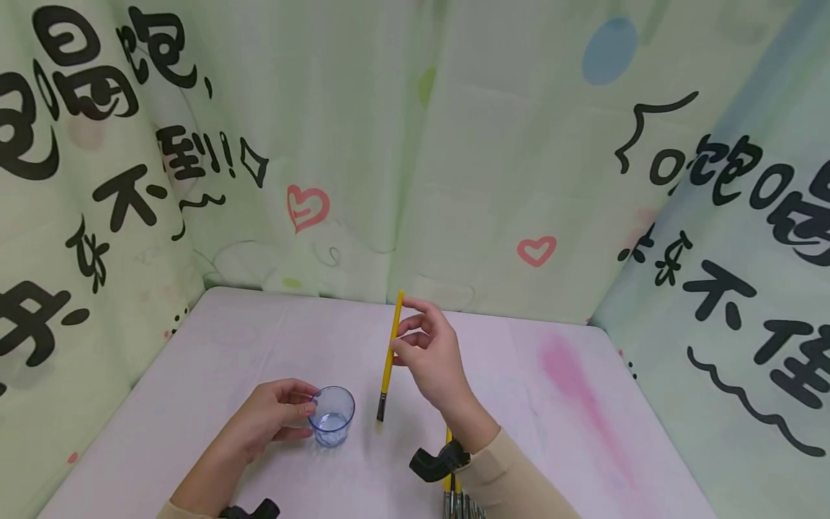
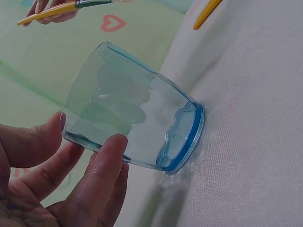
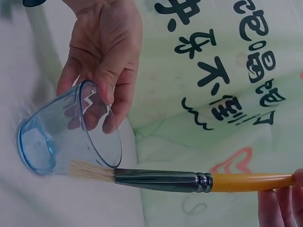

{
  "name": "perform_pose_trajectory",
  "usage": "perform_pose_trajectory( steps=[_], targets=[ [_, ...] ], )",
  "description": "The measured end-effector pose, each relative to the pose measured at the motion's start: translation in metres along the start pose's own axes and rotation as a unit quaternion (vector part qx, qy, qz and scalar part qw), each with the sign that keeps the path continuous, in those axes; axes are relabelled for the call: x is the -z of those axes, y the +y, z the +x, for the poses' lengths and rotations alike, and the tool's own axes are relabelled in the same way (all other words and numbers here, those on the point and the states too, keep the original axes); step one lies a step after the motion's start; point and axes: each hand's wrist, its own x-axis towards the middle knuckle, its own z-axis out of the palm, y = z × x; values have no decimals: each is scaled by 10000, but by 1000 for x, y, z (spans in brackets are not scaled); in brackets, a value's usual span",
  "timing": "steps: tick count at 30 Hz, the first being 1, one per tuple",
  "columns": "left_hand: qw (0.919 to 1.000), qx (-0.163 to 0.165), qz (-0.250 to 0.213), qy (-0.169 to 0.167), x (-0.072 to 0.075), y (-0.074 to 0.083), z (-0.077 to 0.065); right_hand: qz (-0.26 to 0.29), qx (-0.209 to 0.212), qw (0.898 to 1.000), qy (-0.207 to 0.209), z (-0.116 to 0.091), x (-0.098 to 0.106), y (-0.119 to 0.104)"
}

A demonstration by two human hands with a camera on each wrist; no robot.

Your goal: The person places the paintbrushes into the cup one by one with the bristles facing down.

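A clear bluish cup [image 1: 333,425] stands on the table, upright, with a little clear liquid at its bottom. My left hand [image 1: 280,411] holds it from the left, thumb near the rim and fingers along the side, as the left wrist view shows on the cup [image 2: 137,109]. To the right, my right hand [image 1: 431,353] pinches a paintbrush [image 1: 390,360] by its yellow handle. The brush points bristles down, just right of the cup and above the table. In the right wrist view the pale bristles of the paintbrush [image 3: 92,171] overlap the cup's edge.
Several more brushes [image 1: 457,497] lie together at the near side, partly hidden under my right forearm. The table [image 1: 272,324] has a white cloth with a pink smear [image 1: 577,389] on the right. Printed curtains [image 1: 363,144] enclose its back and sides.
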Motion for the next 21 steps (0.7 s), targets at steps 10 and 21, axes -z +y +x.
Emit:
perform_pose_trajectory(
  steps=[10, 21],
  targets=[
    [10000, 67, 24, 38, -1, 0, 1, 355, 466, 9980, -217, 6, -21, -10],
    [9996, 223, 122, 84, -1, 4, 1, 379, 605, 9964, -465, 13, -43, -6]
  ],
)
